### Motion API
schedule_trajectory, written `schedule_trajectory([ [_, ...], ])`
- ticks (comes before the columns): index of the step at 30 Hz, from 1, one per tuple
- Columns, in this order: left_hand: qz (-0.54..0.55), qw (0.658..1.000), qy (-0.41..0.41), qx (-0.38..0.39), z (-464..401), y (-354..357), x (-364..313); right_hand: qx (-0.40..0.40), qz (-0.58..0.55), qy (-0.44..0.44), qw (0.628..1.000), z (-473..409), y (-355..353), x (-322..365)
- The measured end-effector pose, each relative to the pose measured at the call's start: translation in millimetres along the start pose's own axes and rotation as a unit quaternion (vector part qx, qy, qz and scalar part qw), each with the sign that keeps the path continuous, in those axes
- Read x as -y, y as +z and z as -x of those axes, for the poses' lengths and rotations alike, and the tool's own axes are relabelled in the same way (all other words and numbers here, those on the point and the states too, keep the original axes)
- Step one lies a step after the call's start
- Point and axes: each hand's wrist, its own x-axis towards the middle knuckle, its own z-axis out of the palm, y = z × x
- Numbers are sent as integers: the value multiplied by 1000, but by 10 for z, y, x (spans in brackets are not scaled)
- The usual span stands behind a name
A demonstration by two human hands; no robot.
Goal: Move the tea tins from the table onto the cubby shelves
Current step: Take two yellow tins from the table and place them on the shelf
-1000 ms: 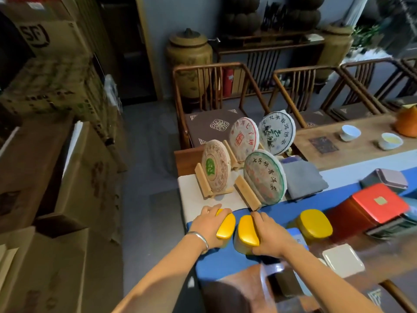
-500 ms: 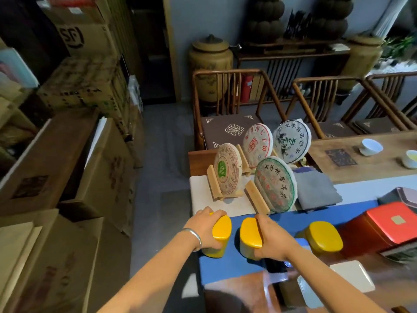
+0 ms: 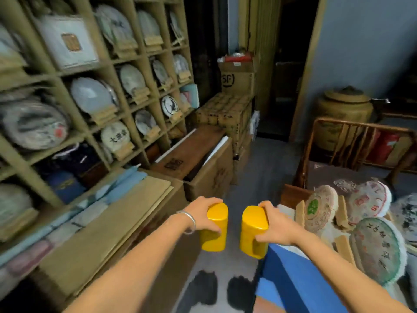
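Two yellow tea tins are held in the air between the table and the shelves. My left hand (image 3: 204, 216) grips the left yellow tin (image 3: 214, 231) from its left side. My right hand (image 3: 274, 224) grips the right yellow tin (image 3: 251, 231) from its right side, over the table's left end. The table (image 3: 291, 283) with its blue cloth lies at lower right. The wooden cubby shelves (image 3: 94, 73) fill the left of the view; the visible cubbies hold wrapped tea cakes, boxes and bags.
Cardboard boxes (image 3: 203, 163) and flat packed cartons (image 3: 112, 222) are stacked along the floor below the shelves. Round tea cakes on wooden stands (image 3: 320, 206) sit on the table at right. A wooden chair (image 3: 352, 143) and a big clay jar (image 3: 345, 109) stand behind. Grey floor runs between.
Both hands lifted the two yellow tins off the table. The view swung left, bringing the cubby shelves into sight; the other tins went out of frame.
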Motion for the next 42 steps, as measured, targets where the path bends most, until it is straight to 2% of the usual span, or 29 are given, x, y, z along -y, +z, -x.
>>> schedule_trajectory([
  [4, 20, 991, -76, -112, 853, -553, 383, 21, -2, -102, 995, -217, -20, 831],
  [7, 44, 976, -137, -163, 1567, -990, 625, 51, 13, -190, 980, -272, 24, 1582],
  [10, 22, 958, -191, -214, 2354, -1400, 837, 72, 30, -260, 962, -257, 127, 2407],
  [14, 40, 917, -254, -306, 3513, -1786, 1083, 111, 41, -341, 933, -112, 361, 3553],
  [21, 57, 832, -358, -421, 5544, -2151, 1405, 173, 10, -453, 875, 476, 1033, 5424],
  [26, 32, 797, -408, -445, 6658, -2343, 1637, 211, 28, -501, 839, 909, 1495, 6583],
  [31, 1, 768, -431, -473, 7435, -2505, 1886, 224, 5, -524, 822, 1201, 1860, 7420],
  [35, 12, 763, -433, -479, 7845, -2705, 2081, 210, 16, -553, 806, 1264, 2028, 7978],
  [42, -36, 761, -448, -467, 8254, -3330, 2450, 218, -29, -584, 782, 996, 2204, 8931],
])
